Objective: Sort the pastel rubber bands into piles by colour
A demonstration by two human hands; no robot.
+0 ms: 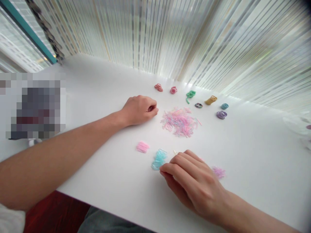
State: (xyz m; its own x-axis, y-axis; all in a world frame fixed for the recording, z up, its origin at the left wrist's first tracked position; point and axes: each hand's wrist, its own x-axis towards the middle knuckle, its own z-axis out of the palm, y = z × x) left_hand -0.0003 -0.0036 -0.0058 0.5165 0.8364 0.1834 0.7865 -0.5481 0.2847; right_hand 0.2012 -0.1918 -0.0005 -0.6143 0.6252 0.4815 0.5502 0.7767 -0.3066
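Note:
My left hand [140, 110] rests on the white table [109, 161] with its fingers curled in. It lies just left of a loose mixed heap of thin pink, lilac and bluish bands [180, 123]; what it holds, if anything, is hidden. Thumb and forefinger of my right hand [196, 183] are pressed together at the lower right edge of a light blue pile of small bands [159, 158]. Anything pinched there is too small to make out. A neat pink pile [143, 147] lies left of the blue one. Beyond my right hand are a lilac pile [219, 172] and partly covered whitish bits [175, 152].
Along the back lie red coils [158, 87], a pinkish-red coil [173, 90], a green one [190, 94], a mustard one [211, 100], a teal one [224, 106], a purple one [221, 114] and a dark multicoloured ring [198, 105]. A string curtain [150, 35] hangs behind the table.

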